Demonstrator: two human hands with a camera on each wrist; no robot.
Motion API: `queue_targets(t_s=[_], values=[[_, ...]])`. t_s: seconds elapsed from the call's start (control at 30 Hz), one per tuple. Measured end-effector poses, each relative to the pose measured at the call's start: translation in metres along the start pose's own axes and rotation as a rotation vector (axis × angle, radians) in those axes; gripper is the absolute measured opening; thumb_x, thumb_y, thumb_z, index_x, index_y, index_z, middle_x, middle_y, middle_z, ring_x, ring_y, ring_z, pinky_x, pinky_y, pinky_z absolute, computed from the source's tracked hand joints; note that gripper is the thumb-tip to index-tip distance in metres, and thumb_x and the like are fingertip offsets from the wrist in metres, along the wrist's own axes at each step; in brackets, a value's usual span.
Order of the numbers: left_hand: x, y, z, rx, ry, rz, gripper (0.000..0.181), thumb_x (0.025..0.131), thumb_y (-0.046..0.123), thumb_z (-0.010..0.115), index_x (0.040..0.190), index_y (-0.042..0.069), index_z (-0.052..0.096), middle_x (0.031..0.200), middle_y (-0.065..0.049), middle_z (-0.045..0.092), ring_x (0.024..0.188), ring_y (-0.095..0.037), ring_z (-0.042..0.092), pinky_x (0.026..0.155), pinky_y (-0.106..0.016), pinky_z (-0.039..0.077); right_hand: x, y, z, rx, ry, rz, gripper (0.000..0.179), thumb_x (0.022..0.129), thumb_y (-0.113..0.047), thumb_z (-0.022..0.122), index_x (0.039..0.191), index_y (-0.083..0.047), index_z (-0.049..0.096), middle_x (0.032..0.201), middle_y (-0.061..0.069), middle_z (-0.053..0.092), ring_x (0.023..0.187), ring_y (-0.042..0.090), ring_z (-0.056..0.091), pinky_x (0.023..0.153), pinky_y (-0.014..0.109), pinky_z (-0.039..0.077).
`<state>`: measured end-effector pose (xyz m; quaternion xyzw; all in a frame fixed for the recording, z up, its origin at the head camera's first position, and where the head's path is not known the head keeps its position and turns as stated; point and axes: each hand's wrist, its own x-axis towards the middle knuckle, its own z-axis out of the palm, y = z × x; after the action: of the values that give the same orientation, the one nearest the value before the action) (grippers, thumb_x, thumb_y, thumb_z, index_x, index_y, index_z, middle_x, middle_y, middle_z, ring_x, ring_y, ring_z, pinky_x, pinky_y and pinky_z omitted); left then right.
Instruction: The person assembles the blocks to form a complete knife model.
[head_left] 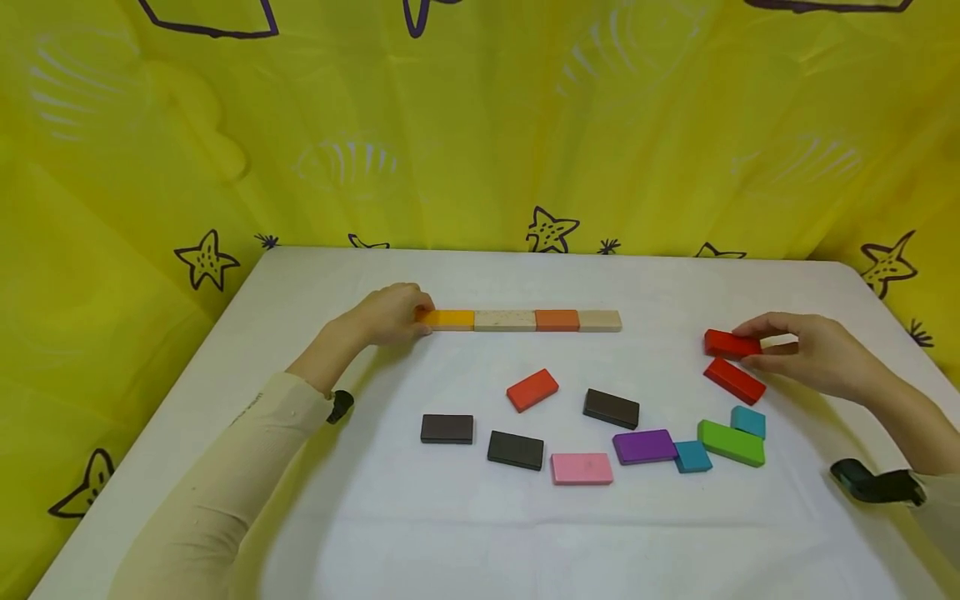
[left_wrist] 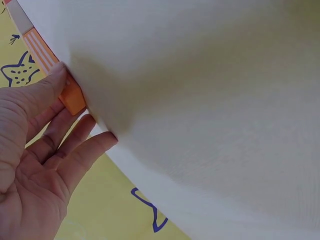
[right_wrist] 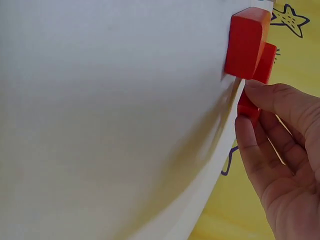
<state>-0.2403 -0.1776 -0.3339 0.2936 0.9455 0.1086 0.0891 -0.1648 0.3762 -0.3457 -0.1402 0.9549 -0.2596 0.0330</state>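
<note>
At the left end of a straight row of blocks, my left hand (head_left: 392, 315) pinches a yellow-orange block (head_left: 453, 320). Thumb and fingers lie on its opposite sides in the left wrist view, where its side shows pale stripes. Continuing the row to the right are a speckled wooden block (head_left: 505, 321), an orange block (head_left: 557, 320) and a plain wooden block (head_left: 600, 321). On the right side of the table my right hand (head_left: 821, 354) holds a red block (head_left: 722, 342) by its near end, between thumb and fingers. A second red block (head_left: 734, 382) lies slantwise just in front of it.
Nearer on the white table (head_left: 420, 533) lie a lighter red block (head_left: 532, 390), several dark blocks (head_left: 447, 428), a pink block (head_left: 582, 469), a purple block (head_left: 645, 447), a green block (head_left: 729, 442) and two small blue blocks (head_left: 693, 457). A yellow patterned cloth (head_left: 465, 125) hangs behind.
</note>
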Motion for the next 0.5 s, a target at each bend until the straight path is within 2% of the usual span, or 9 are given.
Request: queue_targets(t_s=[0.03, 0.3, 0.37, 0.43, 0.5], values=[[0.000, 0.000, 0.000, -0.001, 0.001, 0.002, 0.025, 0.093, 0.012, 0.073, 0.114, -0.002, 0.071, 0.104, -0.014, 0.065, 0.093, -0.028, 0.058, 0.087, -0.046, 0.050, 0.001, -0.001, 0.001, 0.002, 0.005, -0.012, 0.034, 0.085, -0.004, 0.082, 0.117, -0.004, 0.071, 0.116, 0.024, 0.067, 0.091, 0.000, 0.065, 0.068, 0.012, 0.052], [0.000, 0.000, -0.001, -0.009, 0.000, 0.001, 0.026, 0.093, 0.012, 0.073, 0.114, -0.003, 0.071, 0.103, -0.013, 0.064, 0.092, -0.028, 0.057, 0.087, -0.046, 0.050, 0.018, -0.018, 0.006, 0.023, 0.003, -0.067, 0.032, 0.085, -0.001, 0.081, 0.115, -0.004, 0.072, 0.116, 0.020, 0.068, 0.094, -0.017, 0.051, 0.072, 0.008, 0.049], [0.000, 0.000, 0.000, -0.006, 0.001, 0.002, 0.026, 0.093, 0.012, 0.073, 0.114, -0.003, 0.071, 0.103, -0.013, 0.064, 0.092, -0.028, 0.057, 0.086, -0.045, 0.050, 0.023, -0.023, 0.008, 0.018, -0.004, -0.078, 0.031, 0.085, -0.002, 0.081, 0.115, -0.005, 0.072, 0.115, 0.019, 0.069, 0.096, -0.006, 0.060, 0.073, 0.008, 0.049], [0.000, -0.001, 0.000, -0.006, 0.002, 0.005, 0.026, 0.093, 0.012, 0.073, 0.114, -0.003, 0.071, 0.101, -0.013, 0.064, 0.091, -0.027, 0.056, 0.085, -0.045, 0.050, 0.027, -0.028, 0.009, 0.011, -0.012, -0.085, 0.030, 0.086, -0.004, 0.081, 0.115, -0.005, 0.072, 0.115, 0.017, 0.069, 0.100, 0.010, 0.065, 0.074, 0.008, 0.048], [0.000, -0.001, -0.001, -0.005, 0.004, 0.009, 0.025, 0.093, 0.012, 0.074, 0.113, -0.003, 0.071, 0.100, -0.012, 0.063, 0.090, -0.027, 0.055, 0.084, -0.044, 0.049, 0.032, -0.032, 0.010, 0.005, -0.023, -0.094, 0.030, 0.086, -0.005, 0.081, 0.115, -0.006, 0.072, 0.115, 0.016, 0.070, 0.104, 0.026, 0.065, 0.076, 0.007, 0.047]])
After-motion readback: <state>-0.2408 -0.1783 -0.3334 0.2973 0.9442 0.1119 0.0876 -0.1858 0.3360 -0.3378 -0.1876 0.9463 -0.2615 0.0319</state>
